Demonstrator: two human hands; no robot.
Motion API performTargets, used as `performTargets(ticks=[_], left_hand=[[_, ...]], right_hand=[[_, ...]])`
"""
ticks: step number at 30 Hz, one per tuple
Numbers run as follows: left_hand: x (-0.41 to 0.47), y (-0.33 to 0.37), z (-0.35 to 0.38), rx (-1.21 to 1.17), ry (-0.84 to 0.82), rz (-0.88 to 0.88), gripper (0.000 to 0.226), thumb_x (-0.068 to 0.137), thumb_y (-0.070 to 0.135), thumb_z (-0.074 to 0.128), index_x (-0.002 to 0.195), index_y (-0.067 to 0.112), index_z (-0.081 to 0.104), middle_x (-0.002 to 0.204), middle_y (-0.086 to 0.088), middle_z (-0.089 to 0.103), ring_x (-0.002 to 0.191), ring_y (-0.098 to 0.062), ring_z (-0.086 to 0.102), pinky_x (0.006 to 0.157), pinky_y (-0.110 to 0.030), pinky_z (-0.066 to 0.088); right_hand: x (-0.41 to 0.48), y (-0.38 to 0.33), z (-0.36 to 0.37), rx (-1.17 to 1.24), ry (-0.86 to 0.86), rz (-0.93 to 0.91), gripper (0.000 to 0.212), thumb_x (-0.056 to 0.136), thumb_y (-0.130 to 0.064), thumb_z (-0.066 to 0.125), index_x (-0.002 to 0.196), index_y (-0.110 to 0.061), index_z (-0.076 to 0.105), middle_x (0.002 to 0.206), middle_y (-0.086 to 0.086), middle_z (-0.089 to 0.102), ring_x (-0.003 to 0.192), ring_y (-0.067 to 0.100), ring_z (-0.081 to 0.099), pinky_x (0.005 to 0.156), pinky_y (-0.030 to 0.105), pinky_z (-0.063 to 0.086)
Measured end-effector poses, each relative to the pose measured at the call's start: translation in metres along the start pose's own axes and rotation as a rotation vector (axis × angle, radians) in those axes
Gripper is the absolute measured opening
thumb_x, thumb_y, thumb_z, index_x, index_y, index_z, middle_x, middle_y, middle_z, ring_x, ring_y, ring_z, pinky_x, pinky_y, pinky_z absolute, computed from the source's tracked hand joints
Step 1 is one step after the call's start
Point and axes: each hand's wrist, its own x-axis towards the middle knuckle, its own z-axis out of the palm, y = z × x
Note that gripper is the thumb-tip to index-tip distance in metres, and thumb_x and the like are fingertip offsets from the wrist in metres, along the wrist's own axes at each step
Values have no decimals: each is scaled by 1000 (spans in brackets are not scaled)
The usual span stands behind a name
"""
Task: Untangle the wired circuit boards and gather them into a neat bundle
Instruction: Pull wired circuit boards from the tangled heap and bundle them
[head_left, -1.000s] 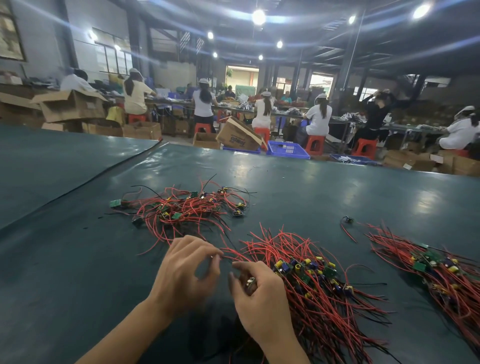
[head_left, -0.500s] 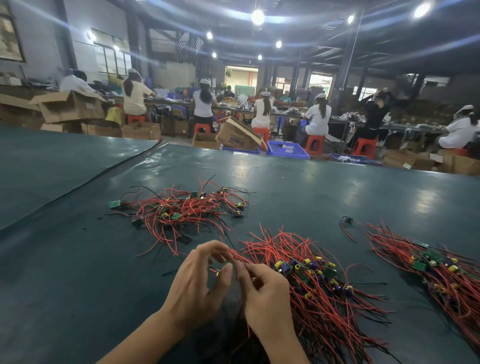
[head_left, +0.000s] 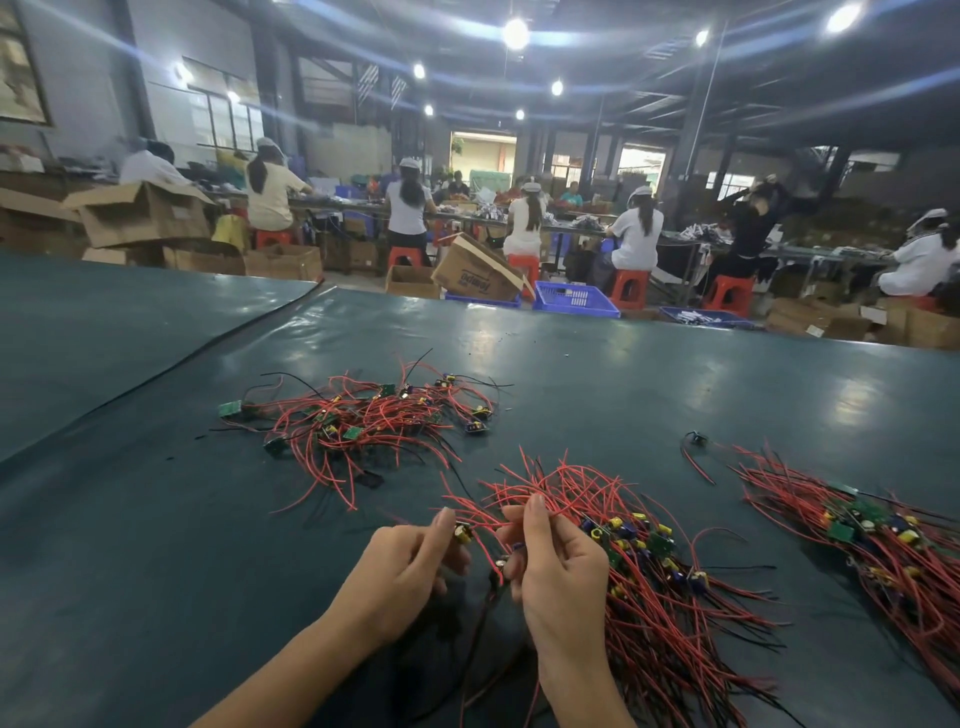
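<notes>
1. The left hand (head_left: 410, 571) pinched a small board (head_left: 462, 533) with a yellow capacitor. Just beside it, the right hand (head_left: 561, 577) pinched red wires (head_left: 551, 500) of the middle bundle (head_left: 654, 582).
2. A tangled pile (head_left: 363, 421) lay behind, and a second bundle (head_left: 883, 540) lay well apart to the right.
3. The green table (head_left: 145, 545) ran wide leftward to a seam (head_left: 208, 358). Its far edge lay well beyond the pile.

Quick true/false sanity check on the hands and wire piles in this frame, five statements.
1. The left hand pinches a small board with a yellow part. True.
2. The right hand lies flat and empty on the table. False: it pinches red wires.
3. Three wire piles lie on the table. True.
4. The far-left pile is the neatest. False: it is tangled; the right pile lies straighter.
5. The wires are mostly blue. False: mostly red.
</notes>
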Motion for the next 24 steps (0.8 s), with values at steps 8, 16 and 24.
performTargets(ticks=[8, 16, 24], left_hand=[[10, 8, -3, -763, -22, -371, 20, 73, 36, 68, 71, 17, 73, 81, -7, 74, 55, -13, 63, 50, -20, 43], [10, 12, -6, -886, 30, -453, 38, 65, 45, 72, 79, 12, 59, 66, -5, 60, 52, -15, 55, 51, -25, 42], [9, 12, -6, -904, 128, -351, 33, 63, 46, 75, 70, 16, 65, 63, -7, 58, 51, -15, 52, 50, -24, 40]], right_hand=[[-2, -5, 0, 116, -35, 66, 35, 97, -23, 55, 70, -17, 76, 59, 2, 63, 40, 7, 45, 36, 18, 32], [-3, -5, -2, 165, -106, 67, 43, 83, -52, 53, 80, -16, 77, 69, 6, 69, 45, 11, 50, 36, 21, 36], [-6, -6, -1, 70, -224, -18, 19, 83, -6, 64, 93, -14, 77, 89, 8, 74, 49, 12, 50, 42, 21, 40]])
